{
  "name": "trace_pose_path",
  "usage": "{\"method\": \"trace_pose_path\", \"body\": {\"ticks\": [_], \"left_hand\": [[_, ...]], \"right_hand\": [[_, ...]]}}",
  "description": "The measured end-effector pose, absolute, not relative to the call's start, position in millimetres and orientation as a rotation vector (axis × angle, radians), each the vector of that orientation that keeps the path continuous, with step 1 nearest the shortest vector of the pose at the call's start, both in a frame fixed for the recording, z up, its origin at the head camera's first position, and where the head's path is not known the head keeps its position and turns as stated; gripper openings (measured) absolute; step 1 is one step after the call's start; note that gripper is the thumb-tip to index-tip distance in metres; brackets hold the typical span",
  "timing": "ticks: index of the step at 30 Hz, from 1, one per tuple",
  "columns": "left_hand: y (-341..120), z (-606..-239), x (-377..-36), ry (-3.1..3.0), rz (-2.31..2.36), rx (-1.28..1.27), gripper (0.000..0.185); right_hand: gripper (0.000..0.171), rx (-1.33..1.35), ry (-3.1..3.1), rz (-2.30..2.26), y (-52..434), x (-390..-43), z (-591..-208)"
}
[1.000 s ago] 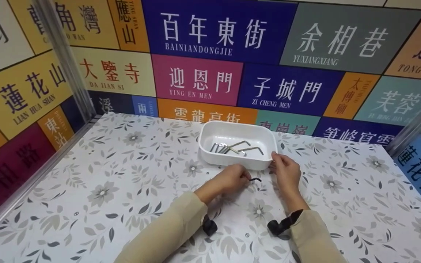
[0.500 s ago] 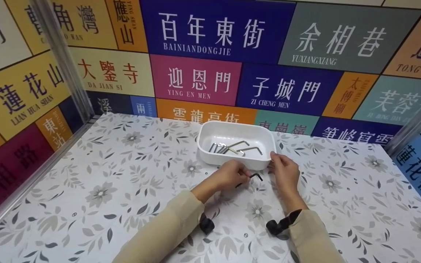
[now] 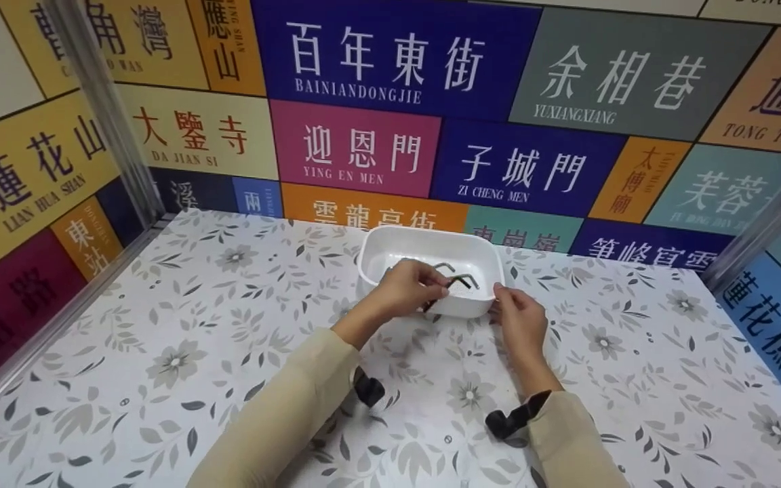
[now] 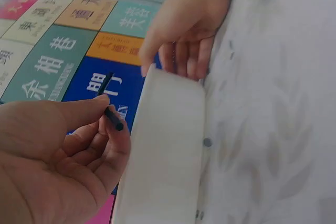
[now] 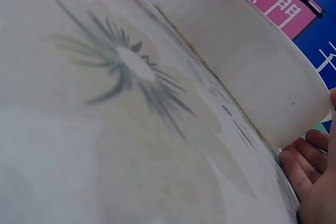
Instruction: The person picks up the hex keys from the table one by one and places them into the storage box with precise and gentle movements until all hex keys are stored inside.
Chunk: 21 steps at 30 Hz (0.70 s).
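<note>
A white tray stands mid-table near the back wall with several silver hex keys lying in it. My left hand pinches a black hex key and holds it over the tray's front rim. In the left wrist view the black hex key sticks up from between thumb and fingers of the left hand, next to the tray wall. My right hand holds the tray's front right corner, thumb on the rim, fingers against the outer wall of the tray.
The table wears a grey floral cloth. Walls of coloured sign panels close it in at the back and on both sides, with metal posts in the corners. Black wrist camera mounts sit under both sleeves.
My left hand has lifted the black hex key off the cloth and carried it up and forward to the tray's rim. The right hand stays at the tray's corner.
</note>
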State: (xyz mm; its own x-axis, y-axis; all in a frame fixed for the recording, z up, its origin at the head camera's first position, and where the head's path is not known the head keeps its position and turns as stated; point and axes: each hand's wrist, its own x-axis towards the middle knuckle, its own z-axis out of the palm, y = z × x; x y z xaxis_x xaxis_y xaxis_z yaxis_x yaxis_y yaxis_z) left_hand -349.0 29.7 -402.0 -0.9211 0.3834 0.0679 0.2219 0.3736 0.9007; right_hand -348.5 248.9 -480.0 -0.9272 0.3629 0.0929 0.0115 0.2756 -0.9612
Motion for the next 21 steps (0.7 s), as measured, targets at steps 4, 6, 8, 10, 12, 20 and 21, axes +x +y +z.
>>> {"method": "trace_pose_path", "body": {"ticks": [4,6,8,10,12,20,21], "left_hand": [[25.7,-392.6,-364.8,2.425,1.709,0.45,0.017],[22.9,-387.8,-373.5,2.436,1.739,0.419,0.018],[19.3,-382.9,-381.8,2.469,1.75,0.377,0.017],[15.9,-379.2,-390.1,2.497,1.755,0.338,0.017],[12.9,-377.3,-398.0,2.53,1.734,0.302,0.017],[8.7,-387.2,-420.7,2.702,1.599,0.184,0.013],[8.2,-389.0,-422.5,2.708,1.583,0.173,0.012]], "right_hand": [[0.05,-0.367,-2.266,1.69,251.8,-347.1,-481.2],[0.051,-0.382,-2.277,1.679,252.2,-346.3,-481.9],[0.051,-0.392,-2.287,1.667,252.1,-346.2,-482.0],[0.051,-0.394,-2.291,1.668,251.6,-346.5,-481.7],[0.05,-0.397,-2.289,1.676,251.0,-347.2,-481.5],[0.046,-0.395,-2.272,1.667,248.6,-349.0,-479.2],[0.046,-0.397,-2.27,1.666,248.1,-349.4,-479.2]]}}
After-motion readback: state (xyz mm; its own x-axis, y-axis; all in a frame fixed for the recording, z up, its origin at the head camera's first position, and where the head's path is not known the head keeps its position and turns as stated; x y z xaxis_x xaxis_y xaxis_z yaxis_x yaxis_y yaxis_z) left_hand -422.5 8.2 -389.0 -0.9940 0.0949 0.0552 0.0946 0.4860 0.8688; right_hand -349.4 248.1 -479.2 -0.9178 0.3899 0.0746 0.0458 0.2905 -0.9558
